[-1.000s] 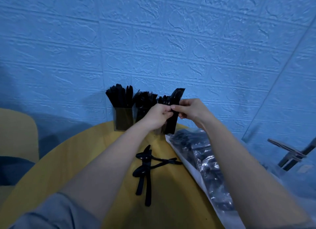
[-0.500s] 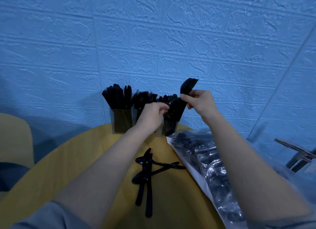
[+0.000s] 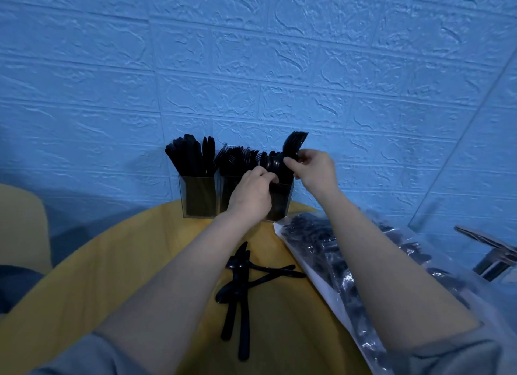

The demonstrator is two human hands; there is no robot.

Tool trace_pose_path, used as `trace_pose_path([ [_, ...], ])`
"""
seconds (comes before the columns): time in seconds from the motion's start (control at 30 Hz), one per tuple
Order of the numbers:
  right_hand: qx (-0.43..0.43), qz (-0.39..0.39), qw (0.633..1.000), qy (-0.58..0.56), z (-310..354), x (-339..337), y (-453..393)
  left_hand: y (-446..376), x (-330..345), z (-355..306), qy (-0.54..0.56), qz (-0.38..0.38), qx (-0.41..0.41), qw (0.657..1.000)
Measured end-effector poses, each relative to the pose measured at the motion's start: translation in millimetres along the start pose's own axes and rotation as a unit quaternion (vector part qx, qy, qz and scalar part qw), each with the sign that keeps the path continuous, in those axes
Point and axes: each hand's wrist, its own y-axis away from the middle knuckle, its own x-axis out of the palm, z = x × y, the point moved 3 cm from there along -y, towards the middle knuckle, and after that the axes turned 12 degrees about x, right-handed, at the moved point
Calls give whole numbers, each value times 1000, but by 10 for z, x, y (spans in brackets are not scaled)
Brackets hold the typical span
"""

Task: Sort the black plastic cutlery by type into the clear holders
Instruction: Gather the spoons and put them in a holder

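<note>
Three clear holders stand in a row at the far edge of the yellow table (image 3: 117, 265). The left holder (image 3: 198, 195) has knives, the middle one (image 3: 228, 187) forks, the right one (image 3: 279, 204) spoons. My right hand (image 3: 313, 170) pinches a bunch of black forks (image 3: 294, 144), tines up, above the right holder. My left hand (image 3: 251, 193) is curled in front of the middle and right holders, fingertips at the cutlery handles; what it grips is hidden. Loose black cutlery (image 3: 237, 288) lies on the table between my forearms.
A clear plastic bag (image 3: 330, 262) full of black cutlery lies along the table's right side. A blue textured wall stands right behind the holders. A metal frame (image 3: 492, 251) is at the far right, a yellow chair back (image 3: 19, 226) at the left.
My right hand lifted the fork bunch up and rightward, clear of my left hand. My left hand stayed by the holders. The view has shifted slightly.
</note>
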Motion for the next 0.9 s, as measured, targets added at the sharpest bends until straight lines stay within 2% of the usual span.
trace_pose_path([
  [0.13,15,40,996,81,-140,95,74,28,-26,9,48,-26,0,999],
  [0.33,26,51,989,135,-133,42,181,159,-133,36,130,-55,-30,990],
  [0.43,29,12,991,128,-101,-34,374,316,-232,58,148,-69,-55,985],
  [0.5,-29,-34,992,121,-43,-83,575,479,-277,81,156,-56,-74,983],
  [0.53,-54,-10,989,134,-30,-69,668,576,-285,97,155,-42,-82,984],
  [0.57,-72,53,982,166,-34,-18,762,680,-289,114,152,-28,-91,984],
  [0.6,-82,136,962,223,-61,58,869,794,-288,131,151,-15,-103,983],
  [0.67,-99,264,895,347,-168,211,1065,1025,-286,161,162,0,-129,978],
  [0.73,-101,301,856,407,-295,290,1166,1250,-279,180,182,4,-156,971],
  [0.9,-113,335,836,420,-397,310,1279,1651,-297,147,212,-11,-177,961],
])
